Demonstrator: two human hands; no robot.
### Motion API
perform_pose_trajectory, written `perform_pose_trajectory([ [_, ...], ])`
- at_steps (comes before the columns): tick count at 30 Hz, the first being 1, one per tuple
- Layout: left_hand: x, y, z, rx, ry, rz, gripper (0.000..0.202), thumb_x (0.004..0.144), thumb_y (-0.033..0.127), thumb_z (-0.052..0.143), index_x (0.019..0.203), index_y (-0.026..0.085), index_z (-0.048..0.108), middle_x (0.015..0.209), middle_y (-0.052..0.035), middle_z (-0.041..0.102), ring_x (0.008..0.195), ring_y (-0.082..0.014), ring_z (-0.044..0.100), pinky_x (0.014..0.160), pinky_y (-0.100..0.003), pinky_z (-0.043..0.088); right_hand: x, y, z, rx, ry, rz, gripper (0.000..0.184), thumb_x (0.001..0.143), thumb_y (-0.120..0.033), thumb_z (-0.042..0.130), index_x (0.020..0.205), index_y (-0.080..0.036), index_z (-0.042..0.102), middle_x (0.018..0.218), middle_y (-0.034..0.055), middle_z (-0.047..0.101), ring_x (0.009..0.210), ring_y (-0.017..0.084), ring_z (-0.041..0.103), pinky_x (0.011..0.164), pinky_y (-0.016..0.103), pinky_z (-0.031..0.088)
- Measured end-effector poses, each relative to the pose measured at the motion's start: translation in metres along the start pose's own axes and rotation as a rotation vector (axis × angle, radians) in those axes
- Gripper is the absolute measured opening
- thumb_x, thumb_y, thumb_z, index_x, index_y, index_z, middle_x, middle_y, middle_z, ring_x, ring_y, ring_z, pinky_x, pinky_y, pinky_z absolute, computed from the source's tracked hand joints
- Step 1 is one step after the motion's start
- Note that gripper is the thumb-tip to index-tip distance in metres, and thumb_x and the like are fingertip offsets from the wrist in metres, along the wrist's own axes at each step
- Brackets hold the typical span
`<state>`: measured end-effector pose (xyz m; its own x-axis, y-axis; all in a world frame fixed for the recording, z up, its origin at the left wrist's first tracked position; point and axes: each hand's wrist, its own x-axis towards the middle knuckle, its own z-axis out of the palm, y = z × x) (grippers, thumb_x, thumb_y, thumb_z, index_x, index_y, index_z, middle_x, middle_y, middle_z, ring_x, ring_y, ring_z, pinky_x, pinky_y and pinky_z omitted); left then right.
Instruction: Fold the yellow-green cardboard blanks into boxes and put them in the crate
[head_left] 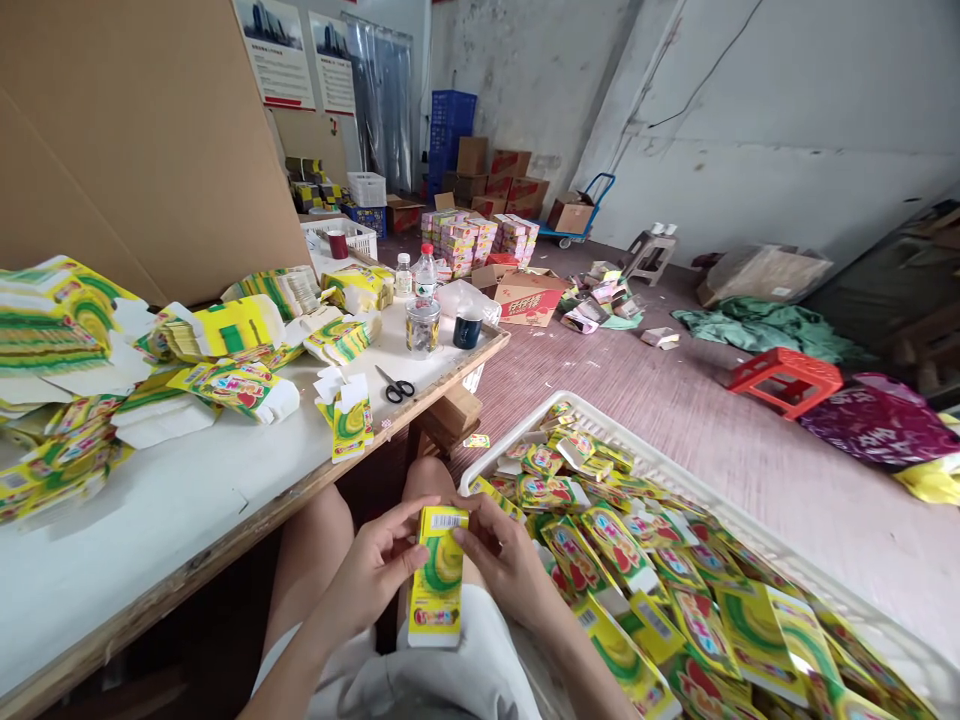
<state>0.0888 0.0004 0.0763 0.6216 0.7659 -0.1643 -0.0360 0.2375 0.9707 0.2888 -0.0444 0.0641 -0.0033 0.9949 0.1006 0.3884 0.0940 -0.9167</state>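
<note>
Carton [437, 585], between left hand [381, 552], right hand [501, 550]

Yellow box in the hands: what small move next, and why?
Probably tilt the yellow box to show its far end: the left hand and right hand hold it there, and whether that end is closed cannot be seen.

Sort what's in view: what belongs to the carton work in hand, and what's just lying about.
Seems part of the work:
yellow carton, held by the left hand and right hand
stacked cartons on the table
white crate full of cartons

Apparently just lying about:
dark mug
red-capped bottle
red stool
green cloth

Unclear: scissors, not in either hand.
</note>
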Motion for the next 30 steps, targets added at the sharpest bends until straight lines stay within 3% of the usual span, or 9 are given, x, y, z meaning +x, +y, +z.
perform_pose_trajectory([
  [4, 0.003, -0.003, 0.001, -0.004, -0.001, -0.013, 0.053, 0.085, 0.036, 0.069, 0.134, 0.02, 0.06, 0.122, -0.0136, 0.074, 0.11, -0.0305, 0.07, 0.09, -0.04, 0.057, -0.001, 0.007, 0.006, 0.128, 0.054, 0.038, 0.035, 0.09, -0.052, 0.065, 0.103, -0.02, 0.068, 0.067, -0.0019, 0.059, 0.057, 0.014, 0.051, 0.054, 0.025, 0.042],
  [10, 0.006, -0.018, 0.008, 0.068, 0.133, 0.075, 0.039, 0.084, 0.031, 0.071, 0.123, 0.022, 0.069, 0.123, -0.0096, 0.075, 0.109, -0.028, 0.071, 0.089, -0.035, 0.059, 0.002, 0.007, 0.018, 0.378, 0.176, 0.002, 0.034, 0.084, -0.055, 0.071, 0.087, -0.021, 0.071, 0.075, 0.0027, 0.07, 0.068, 0.018, 0.064, 0.062, 0.028, 0.053],
  [13, 0.006, -0.018, 0.01, 0.136, 0.152, 0.142, 0.031, 0.09, 0.036, 0.065, 0.117, 0.022, 0.072, 0.121, -0.0095, 0.076, 0.108, -0.0274, 0.071, 0.091, -0.035, 0.059, 0.003, 0.005, 0.019, 0.369, 0.245, -0.023, 0.033, 0.083, -0.054, 0.073, 0.079, -0.022, 0.072, 0.077, 0.0049, 0.073, 0.075, 0.022, 0.069, 0.069, 0.032, 0.056],
  [17, 0.006, -0.019, 0.016, 0.215, 0.292, 0.219, 0.027, 0.091, 0.041, 0.064, 0.105, 0.021, 0.077, 0.111, -0.0095, 0.079, 0.102, -0.0275, 0.074, 0.088, -0.034, 0.06, 0.0, 0.004, 0.027, 0.314, 0.316, -0.052, 0.032, 0.083, -0.053, 0.073, 0.077, -0.022, 0.072, 0.08, 0.0065, 0.075, 0.079, 0.023, 0.071, 0.072, 0.034, 0.058],
  [20, 0.008, -0.022, 0.019, 0.226, 0.274, 0.208, 0.031, 0.093, 0.042, 0.062, 0.111, 0.021, 0.075, 0.117, -0.0103, 0.077, 0.109, -0.0289, 0.072, 0.093, -0.036, 0.059, -0.003, 0.005, 0.026, 0.22, 0.354, -0.052, 0.033, 0.084, -0.054, 0.071, 0.077, -0.022, 0.074, 0.079, 0.0071, 0.076, 0.076, 0.023, 0.071, 0.07, 0.034, 0.058],
  [23, 0.017, -0.034, 0.02, 0.223, 0.203, 0.227, 0.049, 0.094, 0.039, 0.061, 0.14, 0.025, 0.054, 0.145, -0.0117, 0.059, 0.131, -0.0292, 0.058, 0.108, -0.041, 0.049, -0.002, 0.014, -0.007, 0.054, 0.491, 0.006, 0.034, 0.088, -0.053, 0.065, 0.083, -0.021, 0.075, 0.077, 0.0063, 0.074, 0.069, 0.021, 0.067, 0.065, 0.032, 0.056],
  [26, 0.037, -0.062, 0.018, 0.326, 0.173, 0.246, 0.068, 0.094, 0.038, 0.061, 0.154, 0.027, 0.03, 0.163, -0.0128, 0.034, 0.147, -0.03, 0.037, 0.119, -0.047, 0.035, -0.007, 0.031, -0.072, -0.164, 0.73, 0.127, 0.036, 0.093, -0.05, 0.056, 0.103, -0.02, 0.073, 0.075, 0.0042, 0.068, 0.056, 0.016, 0.054, 0.056, 0.031, 0.048],
  [28, 0.056, -0.087, 0.018, 0.436, 0.152, 0.205, 0.075, 0.091, 0.039, 0.062, 0.156, 0.027, 0.025, 0.166, -0.0138, 0.027, 0.152, -0.0316, 0.026, 0.122, -0.051, 0.027, -0.026, 0.046, -0.113, -0.309, 0.858, 0.192, 0.04, 0.086, -0.054, 0.062, 0.106, -0.021, 0.073, 0.095, 0.0084, 0.068, 0.061, 0.018, 0.055, 0.06, 0.035, 0.047],
  [30, 0.079, -0.109, 0.02, 0.503, 0.13, 0.166, 0.086, 0.086, 0.039, 0.067, 0.157, 0.025, 0.021, 0.165, -0.0164, 0.025, 0.153, -0.0352, 0.02, 0.123, -0.055, 0.022, -0.061, 0.063, -0.134, -0.425, 0.951, 0.235, 0.047, 0.082, -0.06, 0.061, 0.105, -0.021, 0.074, 0.114, 0.0142, 0.064, 0.075, 0.025, 0.06, 0.069, 0.042, 0.048],
])
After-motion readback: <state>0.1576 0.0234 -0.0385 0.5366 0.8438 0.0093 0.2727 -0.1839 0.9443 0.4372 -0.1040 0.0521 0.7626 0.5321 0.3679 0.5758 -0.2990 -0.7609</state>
